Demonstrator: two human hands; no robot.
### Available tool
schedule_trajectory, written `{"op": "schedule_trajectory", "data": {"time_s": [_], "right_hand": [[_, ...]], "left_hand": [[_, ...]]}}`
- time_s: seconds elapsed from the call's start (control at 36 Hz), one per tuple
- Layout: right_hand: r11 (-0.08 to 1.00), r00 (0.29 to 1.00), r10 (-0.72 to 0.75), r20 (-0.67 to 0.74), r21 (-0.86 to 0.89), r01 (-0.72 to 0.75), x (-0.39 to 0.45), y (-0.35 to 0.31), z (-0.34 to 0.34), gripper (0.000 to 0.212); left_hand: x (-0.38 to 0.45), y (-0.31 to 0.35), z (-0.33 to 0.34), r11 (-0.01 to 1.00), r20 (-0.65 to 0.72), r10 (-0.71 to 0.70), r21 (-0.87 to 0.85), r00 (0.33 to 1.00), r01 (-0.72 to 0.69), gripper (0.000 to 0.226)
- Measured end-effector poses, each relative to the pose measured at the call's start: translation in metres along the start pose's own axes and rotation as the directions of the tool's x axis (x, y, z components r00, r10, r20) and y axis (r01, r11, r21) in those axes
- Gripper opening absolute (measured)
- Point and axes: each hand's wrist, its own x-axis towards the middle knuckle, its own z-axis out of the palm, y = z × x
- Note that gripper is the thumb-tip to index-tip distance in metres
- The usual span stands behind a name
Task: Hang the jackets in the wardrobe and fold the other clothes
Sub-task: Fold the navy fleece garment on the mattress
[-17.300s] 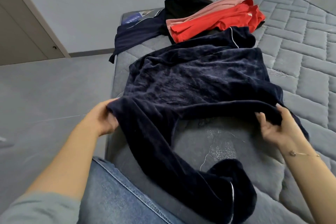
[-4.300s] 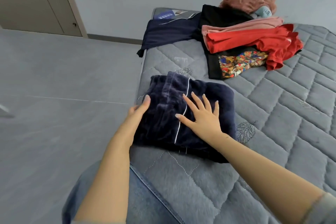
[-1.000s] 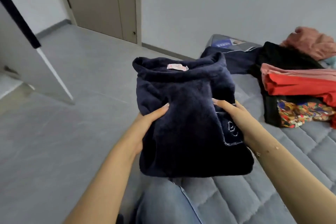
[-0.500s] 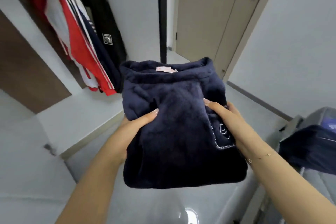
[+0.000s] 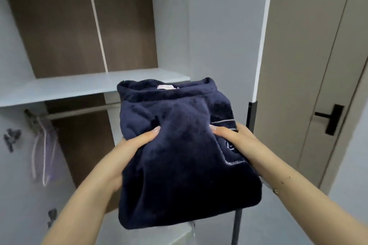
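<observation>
Open wardrobe interior, grey shelf (image 5: 59,87) above a hanging rail (image 5: 79,113). Left hand (image 5: 127,151) and right hand (image 5: 237,139) each grip a side of the folded navy fleece garment (image 5: 183,157), thumbs pressed on top, holding it in the air before the shelf. A pale bag (image 5: 42,155) hangs at left; a door (image 5: 310,65) stands at right.

Both bare forearms reach forward from the near edge, converging toward the middle. Left hand (image 5: 127,151) grips the left side of a folded navy garment (image 5: 185,157), thumb lying across its front. Right hand (image 5: 237,139) grips the right side, thumb likewise on top, remaining fingers hidden behind.
</observation>
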Motion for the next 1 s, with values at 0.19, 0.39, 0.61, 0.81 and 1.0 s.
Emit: {"op": "schedule_trajectory", "data": {"time_s": [0.19,0.39,0.61,0.81,1.0], "right_hand": [[0.975,0.986,-0.146,0.084,-0.159,0.158,0.132,-0.093,0.002,0.027],[0.942,0.987,-0.104,0.12,-0.307,0.136,0.28,-0.142,0.011,0.031],[0.95,0.969,-0.126,0.214,-0.255,0.18,0.432,-0.184,0.048,0.045],[0.864,0.949,-0.258,0.182,-0.396,0.311,0.541,-0.179,0.063,0.04],[0.101,0.941,-0.281,0.187,-0.97,0.223,0.593,-0.167,0.082,0.036]], "left_hand": [[0.087,0.094,-0.003,0.998,0.013,0.057,0.004,0.998,-0.057,0.053],[0.182,0.138,-0.019,0.999,-0.121,0.029,-0.017,0.992,-0.031,0.031],[0.312,0.185,-0.061,0.999,-0.211,-0.039,0.023,0.977,0.045,0.015],[0.425,0.19,-0.095,0.995,-0.219,-0.098,0.005,0.971,0.101,0.01],[0.493,0.165,-0.111,0.971,-0.279,-0.086,0.192,0.957,0.144,0.029]]}}
